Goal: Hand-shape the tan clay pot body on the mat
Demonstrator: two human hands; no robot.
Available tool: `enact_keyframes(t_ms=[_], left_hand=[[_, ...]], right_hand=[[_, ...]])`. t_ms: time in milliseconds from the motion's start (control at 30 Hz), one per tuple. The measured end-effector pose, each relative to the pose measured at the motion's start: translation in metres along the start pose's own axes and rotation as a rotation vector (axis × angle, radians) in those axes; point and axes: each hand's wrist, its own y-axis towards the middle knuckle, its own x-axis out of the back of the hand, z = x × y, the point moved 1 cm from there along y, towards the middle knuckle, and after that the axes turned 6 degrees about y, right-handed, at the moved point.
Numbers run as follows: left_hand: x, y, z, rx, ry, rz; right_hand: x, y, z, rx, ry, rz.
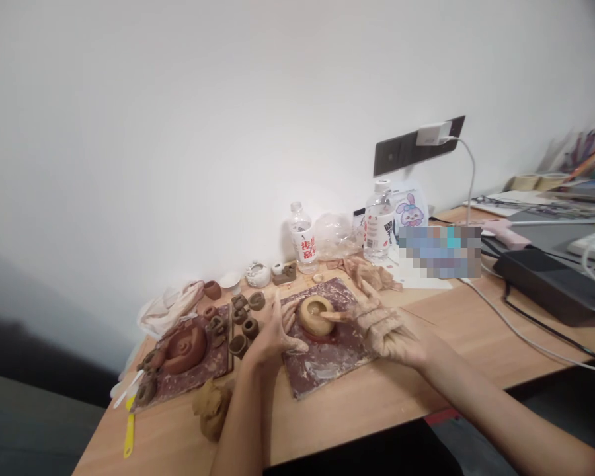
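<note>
A small round yellow-tan clay bowl (317, 315) with a hollow centre sits on a clay-smeared dark red board (322, 370). Spread wide on its left side is my left hand (276, 330), thumb apart, fingertips at or near the wall; exact contact cannot be made out. From the right, my clay-coated right hand (384, 327) stretches its index finger into the bowl's opening. Its thumb points up and the other fingers are curled, with no held object visible. A lump of yellow-brown clay (212, 408) lies beside my left forearm.
To the left, another board (213, 370) bears a reddish clay piece (184, 345) and several tiny pots. Behind stand a water bottle (302, 238), a larger bottle (378, 221) and a crumpled cloth (367, 272). A yellow tool (129, 436) lies front left; a white cable (515, 327) crosses the right.
</note>
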Motion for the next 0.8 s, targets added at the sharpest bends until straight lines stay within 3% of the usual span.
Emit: enact_keyframes(t_ms=[100, 300, 400, 600, 800], left_hand=[[-0.001, 0.000, -0.001, -0.004, 0.013, -0.005], [-0.002, 0.000, -0.003, -0.020, 0.045, 0.010], [-0.002, -0.001, -0.005, -0.027, 0.052, -0.003], [-0.002, -0.001, -0.007, -0.007, 0.056, 0.008], [-0.001, -0.001, -0.003, -0.012, 0.069, -0.002]], right_hand=[[0.001, -0.007, -0.001, -0.019, 0.000, -0.011], [0.044, -0.002, 0.025, -0.236, 0.061, -0.168], [0.049, 0.005, 0.039, -0.303, 0.049, -0.198], [0.016, 0.010, 0.048, -0.313, -0.116, -0.273], [-0.012, 0.004, 0.056, -0.251, -0.299, -0.168]])
